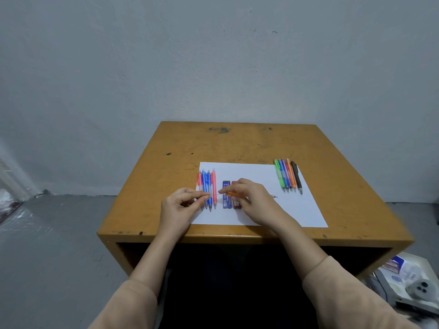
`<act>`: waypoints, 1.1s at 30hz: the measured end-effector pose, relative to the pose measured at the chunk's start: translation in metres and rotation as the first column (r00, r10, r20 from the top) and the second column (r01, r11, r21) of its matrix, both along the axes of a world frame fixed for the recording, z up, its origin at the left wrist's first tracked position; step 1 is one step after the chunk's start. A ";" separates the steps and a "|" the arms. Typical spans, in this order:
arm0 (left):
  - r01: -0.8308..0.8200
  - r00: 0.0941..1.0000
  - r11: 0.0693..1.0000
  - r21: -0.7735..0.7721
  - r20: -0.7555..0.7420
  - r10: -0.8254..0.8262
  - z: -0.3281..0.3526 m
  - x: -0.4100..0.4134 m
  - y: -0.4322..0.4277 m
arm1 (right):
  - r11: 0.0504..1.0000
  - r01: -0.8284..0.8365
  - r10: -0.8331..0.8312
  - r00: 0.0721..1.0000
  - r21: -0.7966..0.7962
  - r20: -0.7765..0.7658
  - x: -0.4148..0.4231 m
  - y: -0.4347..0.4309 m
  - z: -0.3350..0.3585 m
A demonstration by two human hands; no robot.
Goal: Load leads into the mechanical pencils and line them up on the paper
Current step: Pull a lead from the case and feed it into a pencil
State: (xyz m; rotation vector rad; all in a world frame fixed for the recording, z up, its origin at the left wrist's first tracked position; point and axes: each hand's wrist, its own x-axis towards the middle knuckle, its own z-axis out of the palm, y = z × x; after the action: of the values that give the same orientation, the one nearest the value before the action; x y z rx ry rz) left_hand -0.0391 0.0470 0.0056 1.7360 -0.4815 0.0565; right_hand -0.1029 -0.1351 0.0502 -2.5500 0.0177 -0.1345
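Lead (214,194), pinched by left hand (181,206), should stay level with orange pencil (232,193) that right hand (253,201) grips; feed gently.

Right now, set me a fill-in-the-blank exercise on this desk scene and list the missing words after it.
1. The right hand grips the held pencil, whose barrel is coloured ____.
2. The left hand pinches a thin ____ at that pencil's end.
3. The row of pencils by the far right corner of the paper counts ____ in all.
Missing words: orange; lead; five.
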 end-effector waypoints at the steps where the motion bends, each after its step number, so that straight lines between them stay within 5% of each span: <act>1: -0.002 1.000 1.000 0.002 -0.002 0.002 0.000 0.000 0.000 | 1.000 0.000 0.000 1.000 -0.003 -0.004 0.000 0.000 0.000; 16: -0.005 1.000 1.000 0.015 -0.027 0.006 -0.001 0.001 0.000 | 0.996 -0.032 0.029 0.999 -0.079 -0.043 -0.002 -0.002 0.002; 33: 0.002 0.999 1.000 0.017 -0.042 -0.001 -0.002 0.002 0.000 | 1.000 -0.018 0.017 0.999 0.013 0.046 -0.001 -0.005 -0.002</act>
State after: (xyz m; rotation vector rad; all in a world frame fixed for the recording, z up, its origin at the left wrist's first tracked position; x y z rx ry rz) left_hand -0.0376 0.0465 0.0040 1.7500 -0.4536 0.0147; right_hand -0.1036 -0.1398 0.0477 -2.5318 -0.0215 -0.1848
